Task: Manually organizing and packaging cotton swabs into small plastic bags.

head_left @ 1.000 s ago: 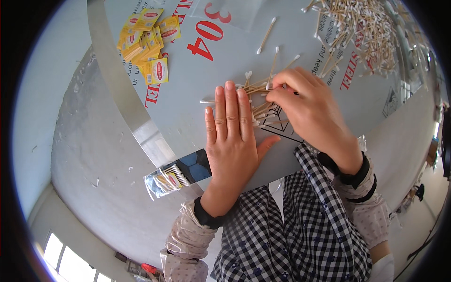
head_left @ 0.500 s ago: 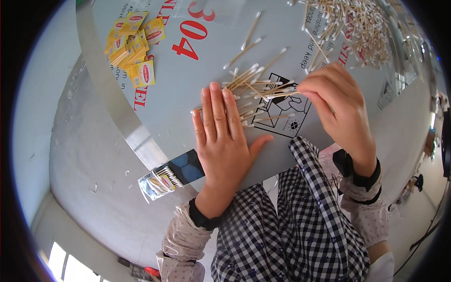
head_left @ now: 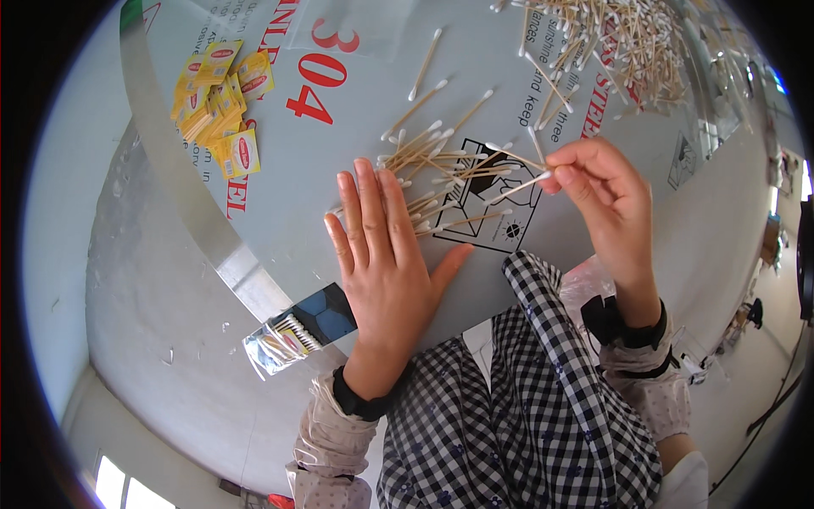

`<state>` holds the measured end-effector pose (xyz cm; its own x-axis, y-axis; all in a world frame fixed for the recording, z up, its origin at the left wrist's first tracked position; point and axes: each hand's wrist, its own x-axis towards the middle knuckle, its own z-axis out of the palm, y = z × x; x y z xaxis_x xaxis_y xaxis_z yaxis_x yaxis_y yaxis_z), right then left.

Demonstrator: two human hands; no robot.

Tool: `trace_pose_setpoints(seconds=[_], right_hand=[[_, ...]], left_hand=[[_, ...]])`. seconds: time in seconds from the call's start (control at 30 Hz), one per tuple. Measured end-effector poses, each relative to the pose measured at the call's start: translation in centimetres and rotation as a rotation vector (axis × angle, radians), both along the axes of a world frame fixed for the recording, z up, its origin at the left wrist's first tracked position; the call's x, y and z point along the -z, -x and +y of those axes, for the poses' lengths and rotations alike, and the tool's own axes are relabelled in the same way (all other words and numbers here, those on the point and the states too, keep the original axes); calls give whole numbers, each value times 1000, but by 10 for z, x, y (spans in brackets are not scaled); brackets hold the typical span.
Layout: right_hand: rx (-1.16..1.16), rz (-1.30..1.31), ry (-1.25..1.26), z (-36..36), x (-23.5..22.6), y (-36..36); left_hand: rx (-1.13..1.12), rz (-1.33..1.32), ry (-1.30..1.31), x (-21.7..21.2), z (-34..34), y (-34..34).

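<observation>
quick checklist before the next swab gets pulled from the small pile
1. Left hand flat on the table, beside the small pile of cotton swabs: ok.
2. Right hand pinching a swab at its fingertips: ok.
3. How many swabs it holds: cannot tell.
4. Big swab heap apart from the small pile: ok.
5. Packed swab bag fully on the table: not ok, it overhangs the edge.
6. Yellow sachets away from both hands: ok.

I see a grey desk (head_left: pixel 356 153) with red lettering. On it: loose cotton swabs (head_left: pixel 441 170) mid-desk, bigger swab heap (head_left: pixel 627 34) far right, yellow sachets (head_left: pixel 220 102) far left, a bagged swab pack (head_left: pixel 292 335) overhanging the near edge.
</observation>
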<state>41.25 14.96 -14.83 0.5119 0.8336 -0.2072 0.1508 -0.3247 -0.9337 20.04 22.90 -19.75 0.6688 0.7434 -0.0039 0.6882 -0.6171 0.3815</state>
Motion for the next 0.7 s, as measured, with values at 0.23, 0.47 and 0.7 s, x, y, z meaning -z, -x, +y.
trace_pose_setpoints(seconds=[0.23, 0.47, 0.7], right_hand=[[-154, 490, -42, -11, -17, 25], [-393, 475, -24, -33, -36, 18], [676, -18, 2, -166, -42, -77]], left_hand=[[308, -545, 102, -28, 7, -2], [464, -571, 286, -37, 6, 3], [250, -552, 217, -48, 18, 37]])
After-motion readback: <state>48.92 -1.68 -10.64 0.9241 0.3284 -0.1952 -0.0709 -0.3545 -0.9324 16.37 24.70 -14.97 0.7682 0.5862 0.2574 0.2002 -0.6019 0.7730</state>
